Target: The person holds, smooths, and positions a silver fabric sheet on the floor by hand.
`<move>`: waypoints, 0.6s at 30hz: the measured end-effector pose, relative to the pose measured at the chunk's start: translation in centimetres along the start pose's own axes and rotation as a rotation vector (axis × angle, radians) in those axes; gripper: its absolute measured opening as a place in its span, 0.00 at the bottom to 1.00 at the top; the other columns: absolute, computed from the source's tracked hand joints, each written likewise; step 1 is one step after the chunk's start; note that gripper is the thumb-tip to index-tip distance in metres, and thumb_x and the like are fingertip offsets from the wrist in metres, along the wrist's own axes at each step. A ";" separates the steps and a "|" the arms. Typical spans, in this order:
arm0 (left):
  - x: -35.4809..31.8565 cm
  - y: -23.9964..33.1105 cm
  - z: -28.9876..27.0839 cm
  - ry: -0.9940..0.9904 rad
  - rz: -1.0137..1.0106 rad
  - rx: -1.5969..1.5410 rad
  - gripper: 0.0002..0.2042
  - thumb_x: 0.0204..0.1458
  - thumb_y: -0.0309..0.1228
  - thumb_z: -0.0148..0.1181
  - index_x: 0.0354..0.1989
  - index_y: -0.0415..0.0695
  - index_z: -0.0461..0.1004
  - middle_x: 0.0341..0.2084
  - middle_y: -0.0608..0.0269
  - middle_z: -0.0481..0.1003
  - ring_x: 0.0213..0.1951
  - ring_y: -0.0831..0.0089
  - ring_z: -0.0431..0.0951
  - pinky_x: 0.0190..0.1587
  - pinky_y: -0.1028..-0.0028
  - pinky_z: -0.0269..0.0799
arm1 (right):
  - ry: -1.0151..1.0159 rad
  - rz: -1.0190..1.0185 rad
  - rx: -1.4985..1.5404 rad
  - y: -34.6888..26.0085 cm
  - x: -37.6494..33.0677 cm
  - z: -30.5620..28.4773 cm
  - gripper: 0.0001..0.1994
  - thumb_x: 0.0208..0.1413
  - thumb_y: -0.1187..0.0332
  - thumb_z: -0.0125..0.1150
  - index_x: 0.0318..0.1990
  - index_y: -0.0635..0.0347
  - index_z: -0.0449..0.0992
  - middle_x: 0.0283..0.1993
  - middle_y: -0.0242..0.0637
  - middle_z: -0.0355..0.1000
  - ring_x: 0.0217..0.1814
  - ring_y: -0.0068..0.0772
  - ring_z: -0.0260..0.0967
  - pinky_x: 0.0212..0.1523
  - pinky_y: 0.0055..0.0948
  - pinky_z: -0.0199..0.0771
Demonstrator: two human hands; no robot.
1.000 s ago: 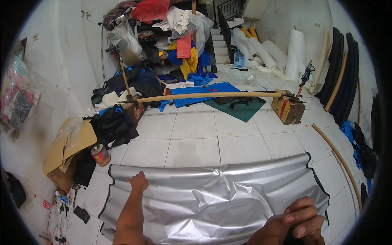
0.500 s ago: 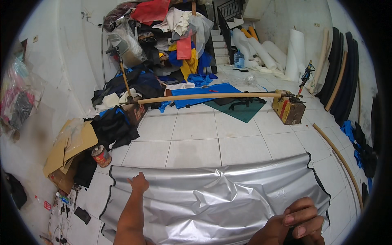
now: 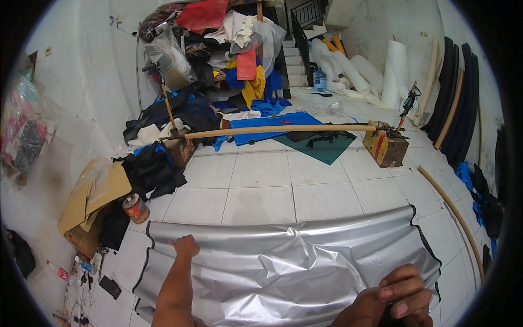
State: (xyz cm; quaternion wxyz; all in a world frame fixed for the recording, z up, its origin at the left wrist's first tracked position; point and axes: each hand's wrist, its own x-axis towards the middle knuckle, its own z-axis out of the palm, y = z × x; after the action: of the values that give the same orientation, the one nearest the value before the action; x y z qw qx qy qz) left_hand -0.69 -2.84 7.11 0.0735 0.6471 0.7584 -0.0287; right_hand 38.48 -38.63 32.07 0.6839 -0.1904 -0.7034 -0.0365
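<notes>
A large sheet of shiny silver fabric with dark edging lies spread and wrinkled on the white tiled floor. My left hand reaches out and rests on the sheet near its far left edge, fingers curled down. My right hand is close to the camera at the lower right, fingers closed around a small dark thing that is mostly hidden, over the near right part of the sheet.
A long cardboard tube lies across the floor between a dark pile and a wooden box. A tin can and cardboard pieces sit at left. Fabric heaps fill the back; rolls lean at right.
</notes>
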 end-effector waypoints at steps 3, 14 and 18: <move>0.0 -0.3 0.2 0.016 0.007 0.001 0.19 0.51 0.38 0.54 0.50 0.45 0.76 0.51 0.51 0.77 0.59 0.51 0.72 0.68 0.33 0.38 | 0.005 0.015 0.021 -0.2 -0.1 -0.2 0.22 0.60 0.52 0.50 0.61 0.42 0.70 0.48 0.44 0.72 0.47 0.57 0.70 0.43 0.55 0.65; 0.4 -0.5 0.7 0.101 0.013 -0.074 0.20 0.54 0.43 0.58 0.52 0.48 0.76 0.47 0.55 0.80 0.55 0.53 0.76 0.69 0.34 0.38 | 0.187 -0.063 -0.035 0.7 0.0 1.6 0.23 0.60 0.53 0.50 0.61 0.49 0.69 0.44 0.47 0.72 0.41 0.57 0.71 0.39 0.54 0.66; 0.3 0.3 -0.1 0.098 0.018 -0.075 0.17 0.56 0.43 0.57 0.52 0.51 0.77 0.48 0.58 0.80 0.55 0.58 0.77 0.69 0.37 0.41 | 0.107 -0.129 -0.118 2.2 -0.7 0.2 0.14 0.62 0.59 0.50 0.51 0.51 0.70 0.42 0.38 0.70 0.37 0.45 0.71 0.34 0.44 0.69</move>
State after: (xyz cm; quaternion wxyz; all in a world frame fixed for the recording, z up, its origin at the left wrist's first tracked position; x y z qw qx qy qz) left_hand -0.43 -2.43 7.15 0.0607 0.6513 0.7557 0.0322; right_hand 38.96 -36.65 30.92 0.7042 -0.1824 -0.6734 -0.1319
